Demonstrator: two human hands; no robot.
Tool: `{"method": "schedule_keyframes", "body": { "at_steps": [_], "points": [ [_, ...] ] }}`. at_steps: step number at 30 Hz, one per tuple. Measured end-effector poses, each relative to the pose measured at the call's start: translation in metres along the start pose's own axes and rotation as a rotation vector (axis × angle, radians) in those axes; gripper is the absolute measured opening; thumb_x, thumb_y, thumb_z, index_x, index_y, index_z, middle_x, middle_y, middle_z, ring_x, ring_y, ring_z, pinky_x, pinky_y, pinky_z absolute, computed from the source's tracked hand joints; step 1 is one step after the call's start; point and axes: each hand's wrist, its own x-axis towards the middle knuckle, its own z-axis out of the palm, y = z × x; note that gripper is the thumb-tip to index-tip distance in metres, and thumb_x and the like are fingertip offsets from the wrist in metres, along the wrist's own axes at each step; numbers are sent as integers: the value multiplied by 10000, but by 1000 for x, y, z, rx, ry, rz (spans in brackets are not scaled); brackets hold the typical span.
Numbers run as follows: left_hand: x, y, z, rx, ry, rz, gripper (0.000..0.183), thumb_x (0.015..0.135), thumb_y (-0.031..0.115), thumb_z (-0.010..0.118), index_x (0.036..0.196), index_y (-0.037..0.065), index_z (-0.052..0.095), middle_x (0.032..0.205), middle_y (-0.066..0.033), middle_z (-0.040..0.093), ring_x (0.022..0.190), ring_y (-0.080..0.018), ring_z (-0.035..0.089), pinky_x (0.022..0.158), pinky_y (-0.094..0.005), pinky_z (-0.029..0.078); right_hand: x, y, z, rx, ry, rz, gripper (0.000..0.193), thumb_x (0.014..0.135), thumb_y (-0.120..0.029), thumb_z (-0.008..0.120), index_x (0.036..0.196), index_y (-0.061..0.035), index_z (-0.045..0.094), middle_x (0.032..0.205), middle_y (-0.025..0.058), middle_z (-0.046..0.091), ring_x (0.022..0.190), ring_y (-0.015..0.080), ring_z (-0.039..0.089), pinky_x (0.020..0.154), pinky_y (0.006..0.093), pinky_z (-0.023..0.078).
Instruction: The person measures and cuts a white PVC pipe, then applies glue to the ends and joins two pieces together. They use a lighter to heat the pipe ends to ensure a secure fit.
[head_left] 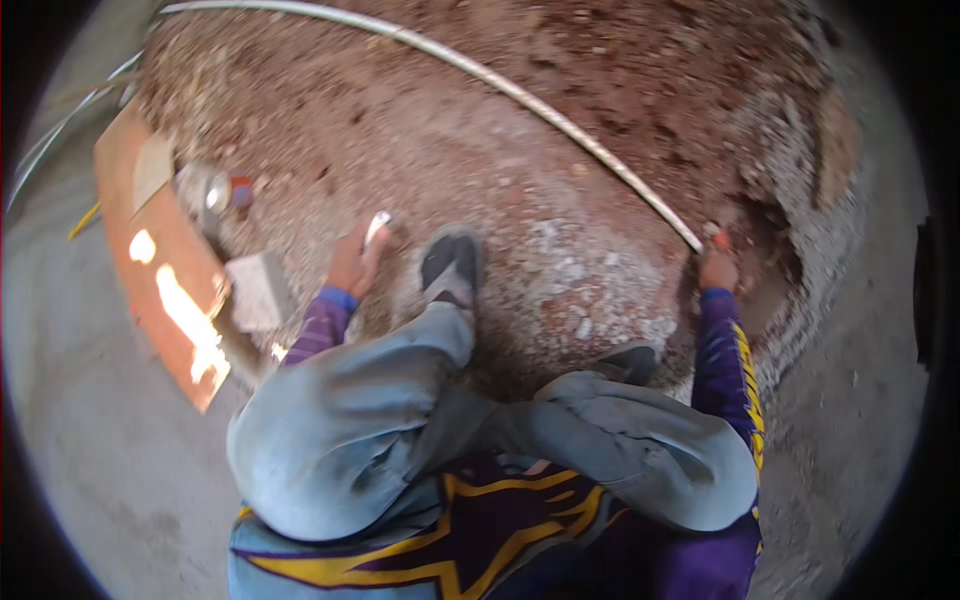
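A long white pipe runs in a curve from the far left over the dirt to my right hand. My right hand is closed at the pipe's near end, beside a hollow in the soil. A small red-orange bit shows at its fingers; I cannot tell what it is. On the left, my left hand is closed around a small white piece, too blurred to name. It hangs over the dirt, left of my shoe. Most of both hands' fingers are blurred or hidden.
Reddish dirt with rubble spreads ahead of my bent legs. At left lie an orange-brown board with bright light patches, a pale block and a small red-and-white object. Grey concrete borders the dirt.
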Motion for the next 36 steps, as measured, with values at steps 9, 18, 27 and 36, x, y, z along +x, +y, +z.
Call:
{"method": "schedule_keyframes", "body": {
  "at_steps": [9,18,27,36],
  "points": [
    [49,85,13,-156,36,314,319,1072,318,513,1188,37,610,1029,-140,648,942,-268,644,879,-375,498,-37,95,29,200,-84,135,446,913,-304,678,1326,-144,625,1419,132,597,1292,379,581,1028,651,461],
    [72,105,-32,-721,112,94,320,1108,395,438,1028,116,571,689,22,498,527,-70,446,464,-244,374,-52,52,-7,169,48,-158,514,951,-348,638,1389,-107,522,1158,212,710,1120,423,654,1020,662,428],
    [107,25,-164,-1571,188,345,364,1120,305,360,1283,30,536,862,-76,501,705,-196,437,605,-337,404,-100,96,-64,438,252,-271,386,1001,-355,610,1078,23,631,911,319,639,833,500,635,753,533,491],
    [143,-125,-202,-1813,682,16,223,1086,207,316,1178,65,463,762,-41,368,614,-183,384,583,-403,402,-137,98,-141,460,305,-105,525,998,-491,619,1038,32,633,771,218,606,703,341,592,666,451,473]
  ]
}}
